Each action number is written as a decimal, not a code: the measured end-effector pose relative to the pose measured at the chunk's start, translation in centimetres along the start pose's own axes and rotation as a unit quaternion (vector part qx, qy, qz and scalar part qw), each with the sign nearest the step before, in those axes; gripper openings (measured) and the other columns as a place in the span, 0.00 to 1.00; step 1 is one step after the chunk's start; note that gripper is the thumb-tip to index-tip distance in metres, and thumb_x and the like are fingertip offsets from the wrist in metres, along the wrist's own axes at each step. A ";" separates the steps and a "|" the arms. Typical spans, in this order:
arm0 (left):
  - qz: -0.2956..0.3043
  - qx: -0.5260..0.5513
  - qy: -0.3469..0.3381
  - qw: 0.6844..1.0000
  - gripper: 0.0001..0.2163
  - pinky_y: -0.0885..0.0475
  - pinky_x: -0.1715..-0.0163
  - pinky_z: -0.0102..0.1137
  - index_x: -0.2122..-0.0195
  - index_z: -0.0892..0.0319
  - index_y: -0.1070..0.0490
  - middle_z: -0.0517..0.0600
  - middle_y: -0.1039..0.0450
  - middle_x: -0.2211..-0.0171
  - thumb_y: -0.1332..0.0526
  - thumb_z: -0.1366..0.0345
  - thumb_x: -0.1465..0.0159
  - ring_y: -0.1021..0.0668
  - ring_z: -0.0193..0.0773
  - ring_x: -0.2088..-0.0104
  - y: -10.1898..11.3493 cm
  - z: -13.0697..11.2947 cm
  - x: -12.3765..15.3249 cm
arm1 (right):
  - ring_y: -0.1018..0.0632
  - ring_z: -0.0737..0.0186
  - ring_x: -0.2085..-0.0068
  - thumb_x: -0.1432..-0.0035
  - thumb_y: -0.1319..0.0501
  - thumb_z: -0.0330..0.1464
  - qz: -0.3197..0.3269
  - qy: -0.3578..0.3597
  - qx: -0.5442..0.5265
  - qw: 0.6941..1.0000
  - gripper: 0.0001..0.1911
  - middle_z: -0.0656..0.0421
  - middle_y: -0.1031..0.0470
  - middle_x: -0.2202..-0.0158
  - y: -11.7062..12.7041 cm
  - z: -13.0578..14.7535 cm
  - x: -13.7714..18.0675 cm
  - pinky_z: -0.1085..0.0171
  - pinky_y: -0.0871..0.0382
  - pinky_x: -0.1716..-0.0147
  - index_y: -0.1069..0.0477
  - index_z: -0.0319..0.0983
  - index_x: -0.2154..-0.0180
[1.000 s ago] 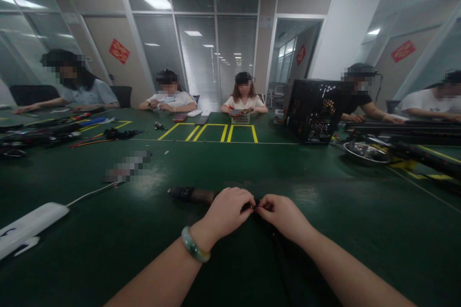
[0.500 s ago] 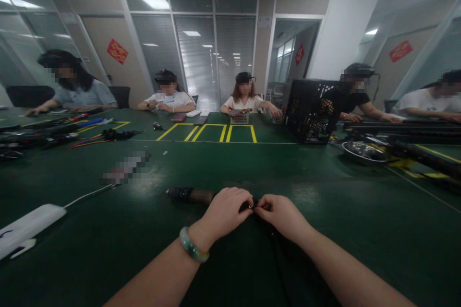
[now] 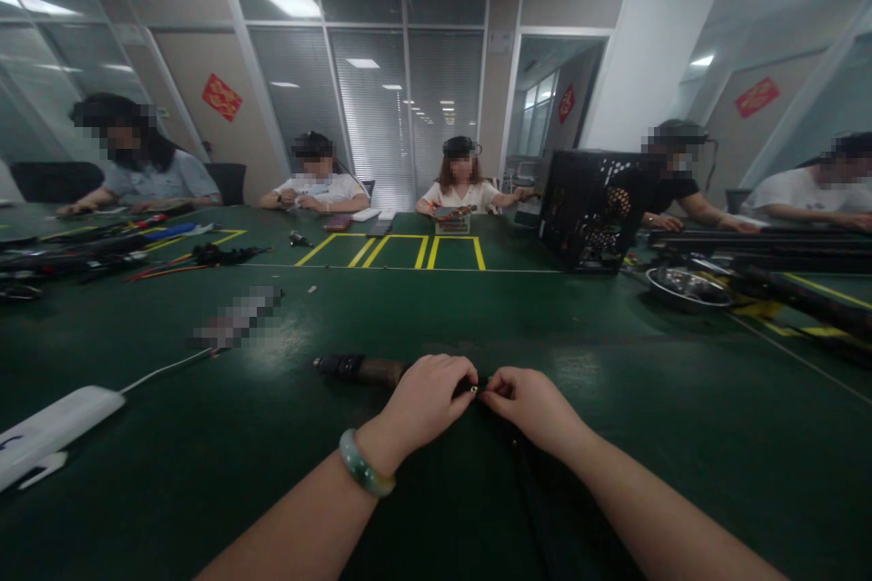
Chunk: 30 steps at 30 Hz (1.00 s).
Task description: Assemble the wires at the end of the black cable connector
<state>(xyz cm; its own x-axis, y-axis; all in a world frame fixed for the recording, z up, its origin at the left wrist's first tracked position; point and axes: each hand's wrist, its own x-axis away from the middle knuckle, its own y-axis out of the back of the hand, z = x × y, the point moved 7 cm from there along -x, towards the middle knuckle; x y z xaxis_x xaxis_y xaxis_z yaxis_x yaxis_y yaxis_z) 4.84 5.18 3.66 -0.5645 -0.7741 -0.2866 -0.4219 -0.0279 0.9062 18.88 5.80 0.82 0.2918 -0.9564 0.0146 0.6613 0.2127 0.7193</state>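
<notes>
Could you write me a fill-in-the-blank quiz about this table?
Of the bare left hand and bare right hand, the ____ is nearer the dark cylindrical object.
The rectangle outlines on the dark green tabletop are coloured ____.
In this view, the round, shiny metal bowl lies to the ____ of the black perforated metal case.

Missing words: left; yellow; right.

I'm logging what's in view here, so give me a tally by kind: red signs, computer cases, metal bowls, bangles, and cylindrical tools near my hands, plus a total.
Red signs: 3
Black computer case: 1
Metal bowl: 1
Green bangle: 1
Dark cylindrical tool: 1
Total: 7
</notes>
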 end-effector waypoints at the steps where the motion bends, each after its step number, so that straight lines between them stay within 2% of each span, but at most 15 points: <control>1: 0.000 0.001 0.000 1.000 0.06 0.33 0.57 0.36 0.59 0.55 0.31 0.46 0.27 0.61 0.39 0.66 0.37 0.26 0.40 0.59 0.0 0.0 0.0 | 0.24 0.64 0.70 0.42 0.40 0.36 0.002 -0.002 0.000 1.000 0.07 0.62 0.22 0.70 0.0 0.0 0.0 0.69 0.40 0.74 0.24 0.41 0.68; 20: 0.001 0.011 -0.015 1.000 0.03 0.33 0.56 0.38 0.61 0.55 0.30 0.46 0.27 0.59 0.40 0.65 0.36 0.26 0.40 0.58 0.2 0.0 0.1 | 0.25 0.64 0.71 0.42 0.40 0.37 -0.002 -0.002 0.007 1.000 0.08 0.62 0.23 0.71 0.0 -0.2 -0.1 0.69 0.41 0.75 0.24 0.41 0.68; 30: -0.003 0.020 -0.009 1.000 0.08 0.34 0.56 0.37 0.58 0.54 0.31 0.45 0.27 0.60 0.38 0.67 0.38 0.26 0.40 0.58 -0.1 0.1 0.0 | 0.25 0.65 0.71 0.42 0.40 0.38 0.000 -0.006 0.015 1.000 0.08 0.63 0.23 0.72 0.0 -0.2 -0.1 0.69 0.42 0.76 0.24 0.42 0.68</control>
<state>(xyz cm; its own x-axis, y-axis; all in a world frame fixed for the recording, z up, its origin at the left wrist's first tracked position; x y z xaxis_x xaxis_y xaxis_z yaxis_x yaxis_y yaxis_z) 4.76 5.24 3.55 -0.5742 -0.7628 -0.2974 -0.4529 -0.0067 0.8915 19.03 5.92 0.72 0.2837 -0.9586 0.0222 0.6398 0.2065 0.7403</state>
